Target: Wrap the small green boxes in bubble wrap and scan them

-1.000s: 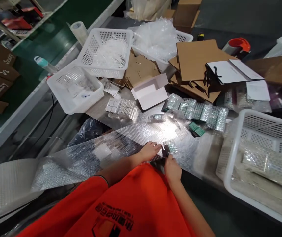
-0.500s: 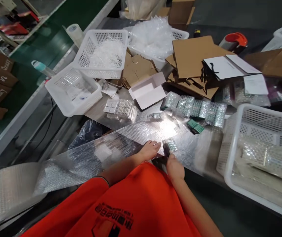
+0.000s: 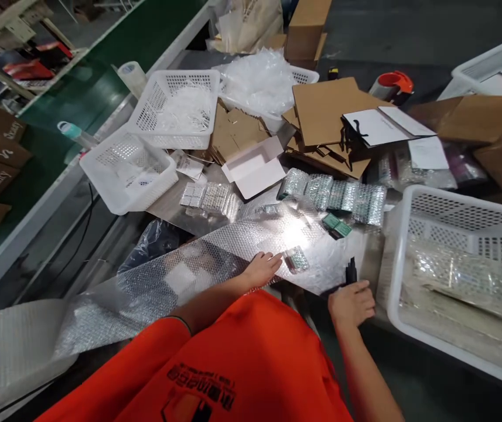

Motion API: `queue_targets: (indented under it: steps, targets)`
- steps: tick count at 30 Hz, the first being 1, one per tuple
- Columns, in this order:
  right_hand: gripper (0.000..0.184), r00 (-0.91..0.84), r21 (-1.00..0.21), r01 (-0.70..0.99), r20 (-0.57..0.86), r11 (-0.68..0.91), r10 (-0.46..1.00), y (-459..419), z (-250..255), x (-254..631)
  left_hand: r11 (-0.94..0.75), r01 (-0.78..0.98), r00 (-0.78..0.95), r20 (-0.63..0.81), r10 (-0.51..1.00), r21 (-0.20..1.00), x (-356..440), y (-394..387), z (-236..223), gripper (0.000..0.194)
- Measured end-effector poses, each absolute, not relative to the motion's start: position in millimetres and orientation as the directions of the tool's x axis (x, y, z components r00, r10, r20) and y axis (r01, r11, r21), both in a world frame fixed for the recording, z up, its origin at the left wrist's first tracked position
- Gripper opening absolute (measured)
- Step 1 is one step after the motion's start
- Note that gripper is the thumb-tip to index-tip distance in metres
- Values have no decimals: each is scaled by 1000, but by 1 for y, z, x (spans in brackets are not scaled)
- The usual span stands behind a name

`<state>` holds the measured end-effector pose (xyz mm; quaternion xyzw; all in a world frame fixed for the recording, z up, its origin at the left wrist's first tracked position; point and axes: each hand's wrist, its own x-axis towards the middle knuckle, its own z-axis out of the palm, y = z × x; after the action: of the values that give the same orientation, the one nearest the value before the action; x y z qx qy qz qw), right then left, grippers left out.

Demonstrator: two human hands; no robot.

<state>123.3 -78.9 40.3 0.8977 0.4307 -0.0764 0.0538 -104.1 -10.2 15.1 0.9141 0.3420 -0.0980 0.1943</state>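
Note:
My left hand (image 3: 263, 269) lies flat, fingers stretched out, on a long strip of bubble wrap (image 3: 180, 275) that runs across the table edge. Just right of its fingertips sits a small bubble-wrapped packet (image 3: 297, 259). My right hand (image 3: 351, 302) is off to the right at the table's front edge, fingers curled round a dark tool, probably scissors (image 3: 349, 272), whose black tip points away from me. Behind lie a row of wrapped packets (image 3: 334, 192) and two small green boxes (image 3: 337, 225).
A large white basket (image 3: 413, 202) of wrapped items stands at right. More white baskets (image 3: 145, 120) sit at back left, beside an open white box (image 3: 253, 170), flat cardboard (image 3: 321, 111), clear bags (image 3: 259, 79) and an orange tape dispenser (image 3: 391, 85). A green conveyor (image 3: 79, 82) runs along the left.
My right hand has moved right and towards me with the dark tool, away from the bubble wrap edge. The left hand stays flat on the wrap.

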Motion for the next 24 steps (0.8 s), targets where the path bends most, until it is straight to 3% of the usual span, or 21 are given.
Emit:
queue_targets:
  steps: [3, 5, 7, 17, 24]
  targets:
    - [56, 406, -172, 885, -166, -432, 899, -50, 42, 96, -693, 668, 741, -329, 585, 271, -100, -12, 14, 44]
    - [40, 192, -305, 919, -213, -252, 958, -36, 43, 83, -690, 672, 737, -337, 585, 271, -99, -13, 14, 43]
    - [26, 84, -348, 920, -273, -180, 958, -26, 43, 77, -686, 673, 736, -345, 583, 277, -101, -13, 13, 42]
    - [25, 113, -358, 897, -378, -258, 919, -21, 36, 75, -574, 729, 684, -371, 628, 373, -145, -11, 26, 35]
    - [23, 113, -408, 869, -391, -282, 913, -20, 31, 78, -268, 813, 510, -409, 757, 518, -185, 16, 45, 22]
